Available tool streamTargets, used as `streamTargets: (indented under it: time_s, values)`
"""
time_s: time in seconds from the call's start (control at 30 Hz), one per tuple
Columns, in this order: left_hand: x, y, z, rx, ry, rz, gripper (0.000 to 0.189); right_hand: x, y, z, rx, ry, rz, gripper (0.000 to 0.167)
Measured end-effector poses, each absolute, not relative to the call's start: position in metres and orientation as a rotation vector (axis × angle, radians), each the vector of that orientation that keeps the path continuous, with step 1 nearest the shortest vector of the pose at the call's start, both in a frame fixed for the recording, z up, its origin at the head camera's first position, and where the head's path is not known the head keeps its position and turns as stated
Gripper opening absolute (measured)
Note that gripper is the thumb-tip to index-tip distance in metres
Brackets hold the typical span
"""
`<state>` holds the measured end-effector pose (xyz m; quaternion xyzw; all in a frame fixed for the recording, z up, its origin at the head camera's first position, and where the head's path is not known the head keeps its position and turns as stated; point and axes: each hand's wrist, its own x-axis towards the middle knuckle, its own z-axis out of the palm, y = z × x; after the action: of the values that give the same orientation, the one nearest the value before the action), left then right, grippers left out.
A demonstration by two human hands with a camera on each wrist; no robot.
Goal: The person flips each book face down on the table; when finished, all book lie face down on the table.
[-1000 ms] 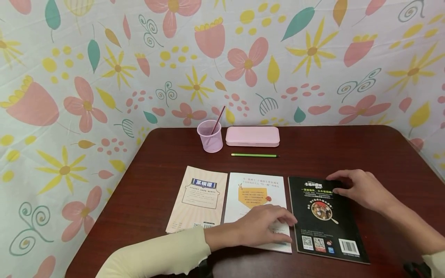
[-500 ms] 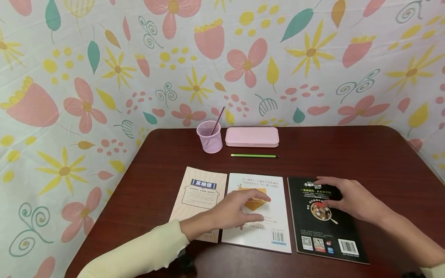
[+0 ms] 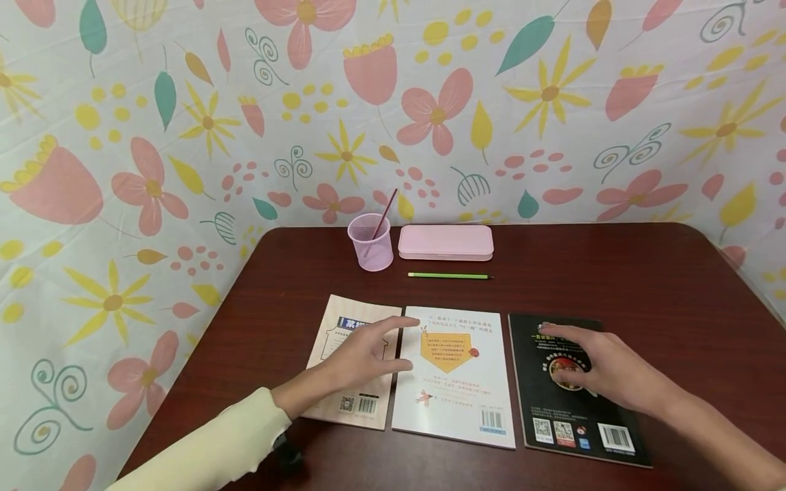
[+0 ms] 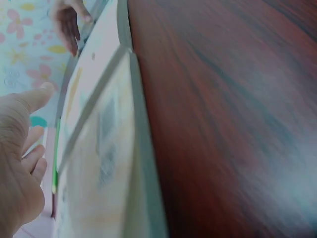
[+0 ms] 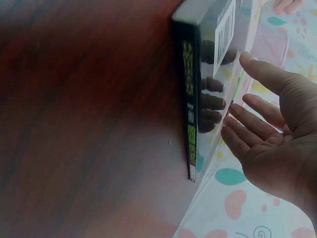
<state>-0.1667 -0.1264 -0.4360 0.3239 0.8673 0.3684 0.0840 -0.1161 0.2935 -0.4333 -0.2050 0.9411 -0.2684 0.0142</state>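
Three books lie side by side, back covers up. In the head view my left hand (image 3: 359, 351) hovers over the beige book (image 3: 373, 395), fingers and thumb apart, pointing towards the white book (image 3: 451, 382). My right hand (image 3: 620, 372) is over the black book (image 3: 540, 392), fingers spread and covering part of its round picture. In the left wrist view the left hand (image 4: 20, 153) holds nothing beside the beige book (image 4: 104, 163). The right wrist view has the right hand (image 5: 277, 119) above the glossy black cover (image 5: 210, 34), which reflects the fingers.
Behind the books lies a green pencil (image 3: 449, 276). A pink pencil case (image 3: 445, 243) and a lilac mesh cup (image 3: 371, 252) holding a dark red stick (image 3: 385, 213) stand at the back of the brown table (image 3: 663, 273). Flower-patterned cloth (image 3: 245, 136) hangs behind and to the left.
The left hand has moved left, from the white book's right edge to over the beige book. The right hand has shifted left across the black book. The books have stayed in place.
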Motion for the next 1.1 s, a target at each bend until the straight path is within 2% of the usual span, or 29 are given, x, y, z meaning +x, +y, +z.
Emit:
streamTargets:
  time_s: [0.4, 0.77, 1.1]
  values:
    - [-0.173, -0.171, -0.455, 1.021, 2.673, 1.051, 0.084, -0.106, 0.282, -0.438, -0.705, 2.976, -0.882, 0.081]
    - [-0.174, -0.195, -0.462, 1.017, 2.673, 0.908, 0.092, -0.099, 0.279, -0.441, -0.681, 2.917, -0.856, 0.099]
    - [-0.172, -0.199, -0.464, 1.017, 2.645, 0.939, 0.088, -0.098, 0.279, -0.444, -0.668, 2.85, -0.849, 0.101]
